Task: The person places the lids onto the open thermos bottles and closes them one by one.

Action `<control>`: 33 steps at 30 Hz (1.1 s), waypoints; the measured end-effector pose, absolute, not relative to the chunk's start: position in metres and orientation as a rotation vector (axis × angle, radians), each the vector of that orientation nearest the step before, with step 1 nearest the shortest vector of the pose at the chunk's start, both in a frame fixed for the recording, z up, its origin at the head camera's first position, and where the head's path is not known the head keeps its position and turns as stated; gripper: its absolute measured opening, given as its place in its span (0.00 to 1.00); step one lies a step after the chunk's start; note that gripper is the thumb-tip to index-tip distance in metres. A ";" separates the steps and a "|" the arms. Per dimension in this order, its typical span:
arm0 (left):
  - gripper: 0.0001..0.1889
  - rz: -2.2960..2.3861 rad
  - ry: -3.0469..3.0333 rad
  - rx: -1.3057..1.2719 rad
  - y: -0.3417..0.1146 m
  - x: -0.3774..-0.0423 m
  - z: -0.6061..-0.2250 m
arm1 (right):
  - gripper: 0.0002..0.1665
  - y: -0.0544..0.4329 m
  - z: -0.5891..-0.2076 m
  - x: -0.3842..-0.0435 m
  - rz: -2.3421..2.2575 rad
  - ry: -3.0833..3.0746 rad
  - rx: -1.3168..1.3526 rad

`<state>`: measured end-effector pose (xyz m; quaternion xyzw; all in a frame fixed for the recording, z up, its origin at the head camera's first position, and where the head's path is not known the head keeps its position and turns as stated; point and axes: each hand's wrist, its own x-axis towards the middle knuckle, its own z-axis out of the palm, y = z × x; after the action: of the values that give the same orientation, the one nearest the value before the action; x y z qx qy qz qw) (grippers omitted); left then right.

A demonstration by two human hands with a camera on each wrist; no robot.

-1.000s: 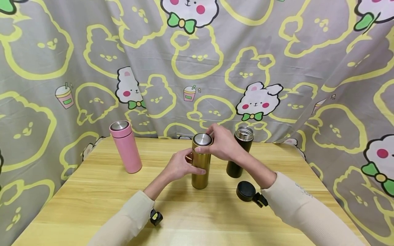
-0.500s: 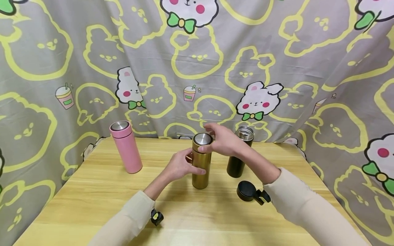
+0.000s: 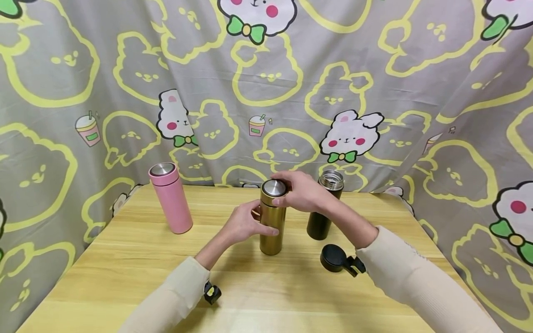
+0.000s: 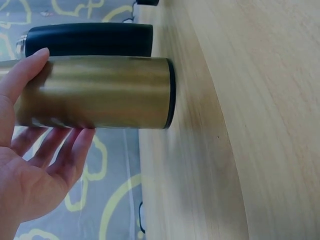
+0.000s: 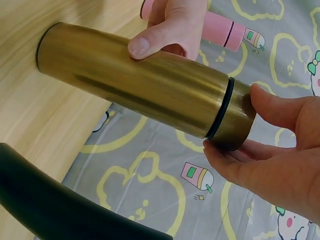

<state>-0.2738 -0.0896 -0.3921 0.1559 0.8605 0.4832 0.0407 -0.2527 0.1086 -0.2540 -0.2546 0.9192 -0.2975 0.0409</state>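
Note:
A gold thermos bottle (image 3: 272,233) stands upright on the wooden table. My left hand (image 3: 243,224) grips its body, thumb across the near side and fingers behind. My right hand (image 3: 306,192) holds the gold, steel-topped lid (image 3: 275,188) between thumb and fingers. In the right wrist view a black ring (image 5: 221,107) shows between the lid and the body. Behind my right forearm stands a black thermos bottle (image 3: 319,226), its steel threaded mouth uncovered. A round black lid (image 3: 333,257) lies on the table in front of it.
To the left, a pink thermos bottle (image 3: 172,203) with a steel-topped lid stands on the table (image 3: 258,296). A patterned grey curtain (image 3: 225,83) hangs behind the table's back edge. A small black device (image 3: 212,293) sits at my left cuff.
My right fingers lifted off the lid's far side, then came back round it, with the thumb farther right. My left hand and the bottles have stayed put.

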 end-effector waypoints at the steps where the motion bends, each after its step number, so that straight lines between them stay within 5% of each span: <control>1: 0.37 1.481 2.636 0.479 -0.089 -0.274 -0.392 | 0.36 0.109 -0.254 -0.253 -0.913 2.822 -0.773; 27: 0.37 1.481 2.658 0.486 -0.089 -0.272 -0.392 | 0.37 0.102 -0.270 -0.247 -1.056 2.997 -0.589; 33: 0.39 1.480 2.646 0.487 -0.090 -0.273 -0.391 | 0.52 0.104 -0.264 -0.248 -0.987 2.941 -0.610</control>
<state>-0.2727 -0.0896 -0.3913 0.1585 0.8612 0.4817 0.0355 -0.2475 0.1041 -0.2637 -0.1928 0.9303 -0.3120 -0.0101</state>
